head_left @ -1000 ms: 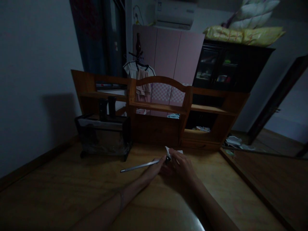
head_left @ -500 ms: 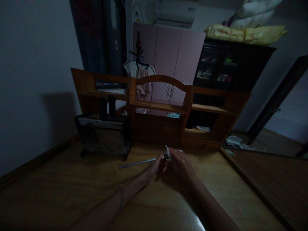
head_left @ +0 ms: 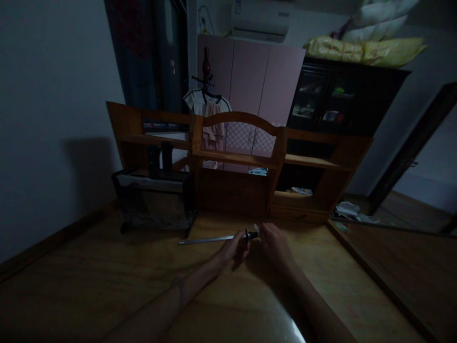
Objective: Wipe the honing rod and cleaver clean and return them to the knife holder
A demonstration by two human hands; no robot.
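Note:
My left hand [head_left: 238, 245] is closed around the upper rod of a honing steel [head_left: 203, 240], just below its guard. The thin grey rod points left above the table, and its dark handle [head_left: 253, 235] sticks out to the right of my fist. At the handle's end my right hand [head_left: 274, 242] is curled closed over a white wipe [head_left: 256, 227]. Only a small bit of the wipe shows; the rest is hidden in the fingers. A knife block [head_left: 153, 202] with two black handles standing up from it is to the left of the rod.
A wooden shelf unit [head_left: 233, 193] runs along the back of the wooden table [head_left: 214, 305]. A raised wooden edge [head_left: 371, 274] borders the table on the right. The wall [head_left: 53, 190] closes off the left side. The room is dim.
My right hand has slid right, from the guard to the handle's end, baring the dark handle. Its fingers have curled in, and less of the wipe shows. The rod is now more level.

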